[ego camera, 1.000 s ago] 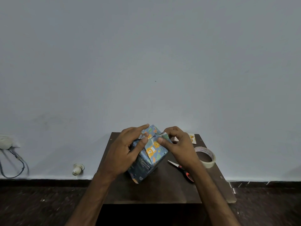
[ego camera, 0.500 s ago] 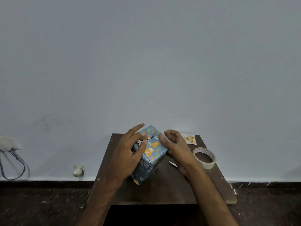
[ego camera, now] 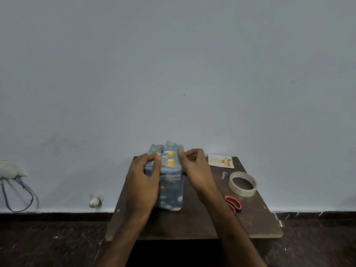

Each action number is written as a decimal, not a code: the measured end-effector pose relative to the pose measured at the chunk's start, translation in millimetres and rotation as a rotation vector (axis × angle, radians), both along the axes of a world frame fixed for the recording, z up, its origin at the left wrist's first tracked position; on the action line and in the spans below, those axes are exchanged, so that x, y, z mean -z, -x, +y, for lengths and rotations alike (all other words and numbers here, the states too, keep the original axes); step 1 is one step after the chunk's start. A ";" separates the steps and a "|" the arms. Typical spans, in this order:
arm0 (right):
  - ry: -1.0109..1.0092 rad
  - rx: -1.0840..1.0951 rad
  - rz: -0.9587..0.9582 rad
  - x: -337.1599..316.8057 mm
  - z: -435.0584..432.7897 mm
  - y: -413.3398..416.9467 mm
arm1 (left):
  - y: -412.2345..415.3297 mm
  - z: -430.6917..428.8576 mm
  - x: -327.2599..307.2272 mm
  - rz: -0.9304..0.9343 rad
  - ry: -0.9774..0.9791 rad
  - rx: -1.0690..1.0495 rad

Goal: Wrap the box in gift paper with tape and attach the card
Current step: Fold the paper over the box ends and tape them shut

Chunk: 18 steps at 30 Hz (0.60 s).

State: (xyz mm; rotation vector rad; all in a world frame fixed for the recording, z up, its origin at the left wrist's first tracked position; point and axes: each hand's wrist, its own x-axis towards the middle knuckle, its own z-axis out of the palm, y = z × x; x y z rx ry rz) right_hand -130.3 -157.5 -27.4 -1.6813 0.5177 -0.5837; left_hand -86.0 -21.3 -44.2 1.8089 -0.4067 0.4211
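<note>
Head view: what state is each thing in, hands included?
Box: papered, upright on table, top flap sticking up.
Left hand: grips box's left side.
Right hand: pinches paper at box's top right edge.
Card: flat on table, unattached.
Tape roll: flat on table, untouched.
Scissors: on table, blades hidden by forearm.

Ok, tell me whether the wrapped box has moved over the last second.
Yes. The wrapped box has turned: it lay skewed across the table, and now its long sides run in line with the table's side edges, toward the wall.
</note>
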 end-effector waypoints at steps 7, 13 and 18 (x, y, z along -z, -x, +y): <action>0.336 -0.148 0.039 -7.5 -20.3 -0.8 | 0.0 9.6 -2.7 -0.061 -0.035 0.082; 0.495 -0.413 -0.049 -7.5 -9.8 -5.0 | -27.3 17.3 -2.0 -0.012 -0.118 0.383; 0.412 -0.009 -0.139 7.9 -55.5 13.8 | -3.2 8.0 -8.4 -0.166 -0.377 0.006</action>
